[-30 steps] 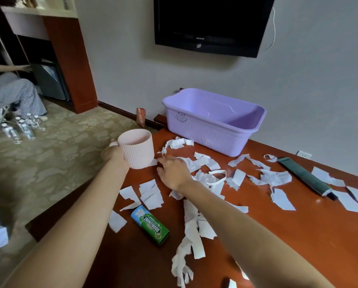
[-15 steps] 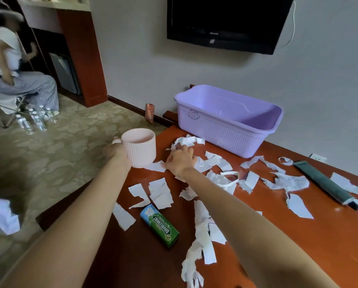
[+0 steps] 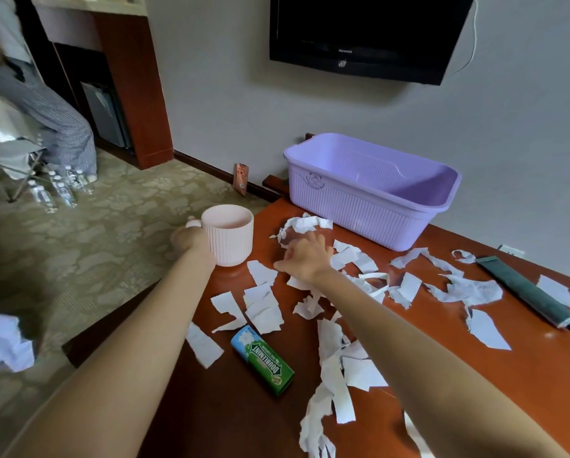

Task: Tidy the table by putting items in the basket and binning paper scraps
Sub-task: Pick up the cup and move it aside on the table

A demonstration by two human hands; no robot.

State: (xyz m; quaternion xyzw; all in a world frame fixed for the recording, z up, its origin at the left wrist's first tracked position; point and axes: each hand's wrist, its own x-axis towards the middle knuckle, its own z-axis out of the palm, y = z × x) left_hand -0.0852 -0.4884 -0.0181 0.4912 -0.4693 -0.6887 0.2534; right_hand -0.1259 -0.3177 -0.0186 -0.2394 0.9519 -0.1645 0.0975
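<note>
My left hand grips the handle of a ribbed pink mug, held upright at the table's left edge. My right hand reaches forward over torn white paper scraps, its fingers stretched out and touching the scraps just short of a curled strip. The lilac plastic basket stands against the wall behind that strip, and nothing shows inside it. A green gum pack lies near the table's front. A dark green tube lies at the right.
The red-brown table is littered with scraps from middle to right. A television hangs on the wall above. Water bottles stand on the patterned carpet at the left beside a seated person's legs. No bin is in view.
My right hand has slid forward over the scraps toward the basket, its fingers now stretched out. My left hand keeps hold of the mug in about the same place.
</note>
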